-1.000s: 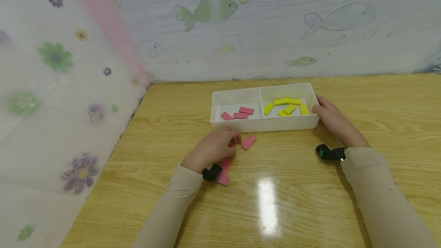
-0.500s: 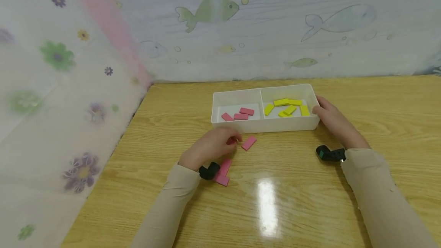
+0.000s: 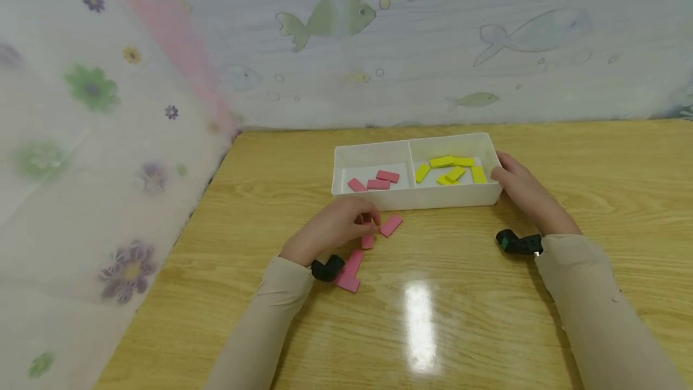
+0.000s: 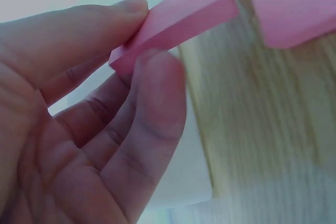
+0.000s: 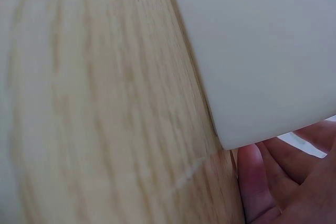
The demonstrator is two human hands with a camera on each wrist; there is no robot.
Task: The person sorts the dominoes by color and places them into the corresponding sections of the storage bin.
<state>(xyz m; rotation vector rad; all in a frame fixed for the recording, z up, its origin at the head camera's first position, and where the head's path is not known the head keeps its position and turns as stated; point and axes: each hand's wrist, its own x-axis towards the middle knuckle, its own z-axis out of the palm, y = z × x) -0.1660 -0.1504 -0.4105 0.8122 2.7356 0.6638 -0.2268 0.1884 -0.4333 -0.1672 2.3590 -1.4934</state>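
Note:
My left hand point(image 3: 338, 227) pinches a pink block point(image 3: 368, 239) between thumb and fingers, just in front of the white two-compartment tray point(image 3: 417, 197). The left wrist view shows the pink block point(image 4: 178, 19) held at the fingertips point(image 4: 157, 87). Another pink block point(image 3: 391, 225) lies on the table beside it, and two more point(image 3: 349, 269) lie by my left wrist. The tray's left compartment holds three pink blocks point(image 3: 378, 180); the right holds several yellow blocks point(image 3: 449, 168). My right hand point(image 3: 514, 182) rests against the tray's right end, fingers point(image 5: 257, 182) on its wall point(image 5: 262, 51).
The wooden table point(image 3: 460, 306) meets a fish-patterned wall point(image 3: 379, 41) at the back and a flowered curtain point(image 3: 81, 137) along its left edge. A glare spot point(image 3: 419, 318) lies on the near tabletop.
My left hand has drawn slightly back toward me and now holds a pink block lifted from the table. The right hand and tray have stayed put.

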